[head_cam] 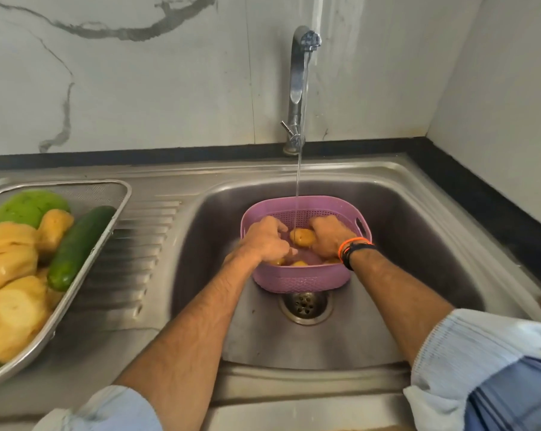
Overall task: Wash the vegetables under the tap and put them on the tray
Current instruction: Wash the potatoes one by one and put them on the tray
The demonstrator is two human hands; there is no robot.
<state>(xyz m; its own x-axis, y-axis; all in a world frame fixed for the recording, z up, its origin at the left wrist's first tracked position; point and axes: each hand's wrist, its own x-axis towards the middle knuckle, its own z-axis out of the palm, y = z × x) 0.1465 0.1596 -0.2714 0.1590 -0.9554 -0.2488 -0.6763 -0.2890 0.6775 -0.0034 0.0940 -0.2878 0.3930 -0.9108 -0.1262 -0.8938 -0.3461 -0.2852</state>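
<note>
A purple perforated basket (300,278) stands in the steel sink (418,244) under the running tap (298,88). Both hands are inside it. My right hand (331,239) grips a yellow-brown potato (302,237) right under the water stream. My left hand (264,241) is curled over another potato (278,261) at the basket's near left. One more potato (298,263) shows between my hands. On the drainboard at left, the metal mesh tray (107,219) holds several potatoes (11,325), a dark green cucumber (76,247) and a light green vegetable (26,206).
The sink drain (305,306) lies just in front of the basket. The ribbed drainboard (132,259) separates tray and basin. A marble wall stands behind, and a black counter edge (480,206) runs along the right.
</note>
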